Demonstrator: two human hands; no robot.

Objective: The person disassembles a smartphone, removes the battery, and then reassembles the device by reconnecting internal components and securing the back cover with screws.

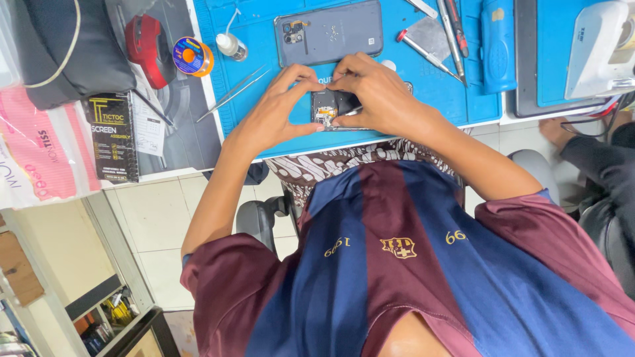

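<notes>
Hands (331, 99) meet over opened phone (333, 106) on blue mat (436, 86).

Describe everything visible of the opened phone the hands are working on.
The opened phone lies flat near the front edge of the blue mat, its back off, showing dark internals and a small gold-coloured part. The left hand and right hand cover most of it, fingers meeting over its top. Its removed grey back cover lies just beyond.

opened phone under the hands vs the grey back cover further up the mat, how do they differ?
The opened phone shows its internals and is gripped by the left hand and right hand; the grey back cover lies untouched, outer face with camera cutout up. The phone is mostly hidden; the cover is in full view. Both rest on the blue mat.
</notes>
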